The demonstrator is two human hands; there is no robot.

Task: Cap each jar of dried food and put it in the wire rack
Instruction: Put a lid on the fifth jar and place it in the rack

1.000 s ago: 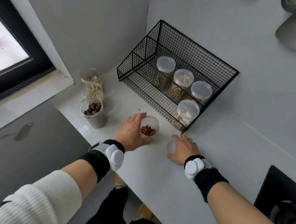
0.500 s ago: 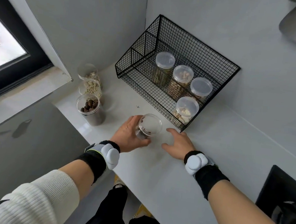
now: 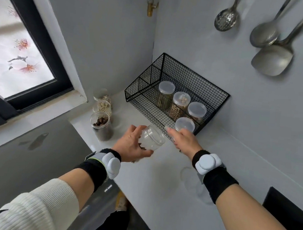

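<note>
Clear plastic jar (image 3: 152,138) in left hand's (image 3: 131,146) curled grip, long axis tilted, mouth toward upper right; right hand (image 3: 183,139) straight-fingered alongside.

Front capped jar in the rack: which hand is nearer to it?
Right. The right hand is close beside the front capped jar; the left hand, gripping a tilted jar, is farther left.

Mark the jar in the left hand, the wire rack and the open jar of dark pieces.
Held jar (image 3: 152,139), head view, clear side wall.
Wire rack (image 3: 197,82), head view, back mesh wall.
Open jar (image 3: 100,122), head view, dark contents.
</note>
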